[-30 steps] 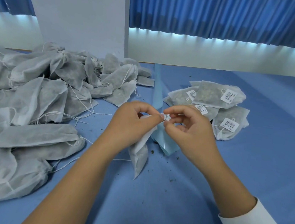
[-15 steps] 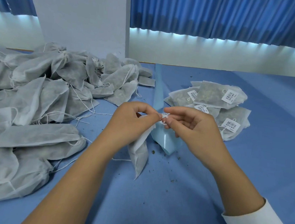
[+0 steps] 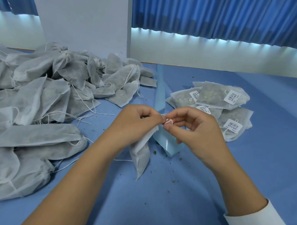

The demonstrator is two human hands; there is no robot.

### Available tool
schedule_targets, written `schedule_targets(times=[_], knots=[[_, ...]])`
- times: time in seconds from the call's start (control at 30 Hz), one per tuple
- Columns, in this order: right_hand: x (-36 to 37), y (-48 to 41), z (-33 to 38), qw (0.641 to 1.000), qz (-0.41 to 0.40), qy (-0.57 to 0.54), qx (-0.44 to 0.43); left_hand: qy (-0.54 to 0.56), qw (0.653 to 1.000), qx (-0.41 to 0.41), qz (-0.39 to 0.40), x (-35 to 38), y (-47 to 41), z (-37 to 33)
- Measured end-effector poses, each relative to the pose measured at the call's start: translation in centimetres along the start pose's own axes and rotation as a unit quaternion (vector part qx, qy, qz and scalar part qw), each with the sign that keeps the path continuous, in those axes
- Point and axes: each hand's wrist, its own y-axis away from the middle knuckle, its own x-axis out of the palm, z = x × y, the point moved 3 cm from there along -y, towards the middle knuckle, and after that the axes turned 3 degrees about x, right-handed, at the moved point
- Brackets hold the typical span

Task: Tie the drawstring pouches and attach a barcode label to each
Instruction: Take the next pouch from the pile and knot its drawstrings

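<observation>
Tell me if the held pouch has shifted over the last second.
No. The pouch hangs from the left hand at the same spot against the labelled pile.

Bright, even light; a cold white glow runs just below the curtain (image 3: 230,16). Well below it, table (image 3: 247,180) shadows are soft. Focus sharp, edges bent.

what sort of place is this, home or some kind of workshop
Probably a small packing workroom: a heap of unlabelled drawstring pouches on a blue-covered table, a smaller stack of barcode-labelled pouches, and blue curtains behind.
</observation>
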Motion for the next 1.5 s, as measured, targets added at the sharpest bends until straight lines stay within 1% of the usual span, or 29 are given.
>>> schedule_targets(times=[0.17,0.33,0.5,0.7,0.8,0.9,1.0,1.07,1.23,1.4,1.5], knots=[[0.0,0.0,0.0,1.000,-0.021,-0.001,-0.010,0.017,1.000,-0.014,0.018,0.1,0.3,-0.2],[-0.1,-0.1,0.1,0.999,-0.029,-0.009,-0.014,0.094,0.992,-0.030,0.073,0.7,0.5,-0.6],[0.0,-0.2,0.1,0.999,-0.024,-0.045,-0.012,0.124,0.987,-0.036,0.097,0.9,0.6,-0.7],[-0.1,-0.4,-0.3,0.998,-0.022,-0.054,0.006,0.137,0.986,-0.053,0.077,0.9,0.6,-0.8],[-0.2,-0.4,-0.4,0.998,-0.020,-0.062,0.007,0.178,0.979,-0.066,0.070,0.9,0.5,-0.6],[-0.3,-0.5,-0.4,0.998,-0.022,-0.064,0.008,0.197,0.973,-0.080,0.086,1.0,0.8,-0.6],[-0.3,-0.5,-0.4,0.997,-0.025,-0.071,0.011,0.192,0.973,-0.077,0.100,1.1,0.9,-0.6],[-0.4,-0.5,-0.3,0.997,-0.027,-0.068,0.011,0.165,0.980,-0.068,0.086,1.0,0.8,-0.7],[-0.5,-0.6,-0.3,0.997,-0.039,-0.058,0.016,0.060,0.997,-0.038,0.036,0.6,0.6,-0.6],[-1.1,-0.8,-0.5,0.996,-0.076,-0.052,0.016,0.062,0.998,0.000,0.023,1.0,0.8,-0.8],[-1.4,-0.9,-0.4,0.994,-0.098,-0.057,0.006,0.067,0.998,0.016,0.002,1.6,0.8,-0.8]])
